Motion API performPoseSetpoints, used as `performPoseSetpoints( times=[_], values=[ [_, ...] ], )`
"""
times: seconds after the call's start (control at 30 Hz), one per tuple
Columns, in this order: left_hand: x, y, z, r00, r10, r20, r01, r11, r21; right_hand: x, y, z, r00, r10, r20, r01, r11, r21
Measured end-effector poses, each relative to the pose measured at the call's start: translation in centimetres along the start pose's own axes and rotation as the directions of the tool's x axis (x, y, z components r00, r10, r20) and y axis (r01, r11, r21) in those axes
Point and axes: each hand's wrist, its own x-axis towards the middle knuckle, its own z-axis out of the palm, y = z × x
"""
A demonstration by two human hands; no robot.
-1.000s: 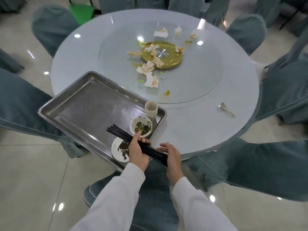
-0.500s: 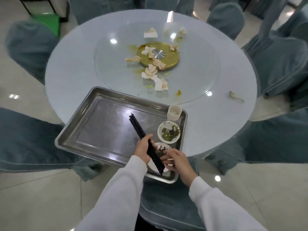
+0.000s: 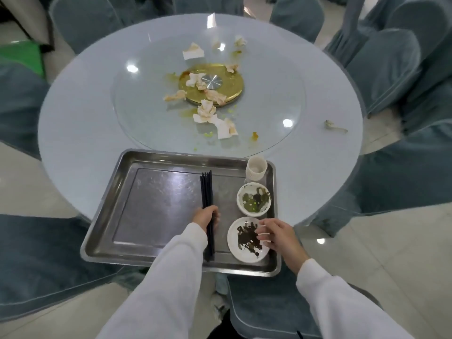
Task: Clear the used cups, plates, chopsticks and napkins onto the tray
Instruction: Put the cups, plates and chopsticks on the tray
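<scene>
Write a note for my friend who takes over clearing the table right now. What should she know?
Left hand: grips the chopsticks, which lie along the tray.
Right hand: fingers open, touching the plate.
On the tray: chopsticks, cups stacked in the far right corner, a dirty bowl, the plate.
Done: cups, dishes and chopsticks are on the tray.
Left: let go of the chopsticks, then gather the napkins from the glass turntable and the scrap on the table's right side.

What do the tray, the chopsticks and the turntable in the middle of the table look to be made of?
Tray: likely stainless steel, brushed and scuffed, with glare. Chopsticks: matte black, plastic or lacquered wood; cannot tell. Turntable: clear glass, the table showing through, on a gold metallic hub.
</scene>
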Motion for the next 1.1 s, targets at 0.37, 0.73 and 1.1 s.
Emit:
performPoseSetpoints(
  times=[0.37, 0.73, 1.1],
  values=[
    [3.0, -1.6, -0.9, 0.976, 0.215, 0.029, -0.206, 0.875, 0.437, -0.3, 1.8, -3.0, 0.977, 0.093, -0.193, -0.073, 0.991, 0.112],
    [2.9, -1.8, -2.1, 0.957, 0.288, -0.023, -0.242, 0.844, 0.478, -0.4, 1.8, -2.1, 0.977, 0.099, -0.187, -0.086, 0.994, 0.074],
    [0.4, -2.2, -2.3, 0.953, 0.296, 0.066, -0.295, 0.854, 0.430, -1.5, 1.9, -2.2, 0.987, 0.073, -0.140, -0.063, 0.995, 0.074]
  ],
)
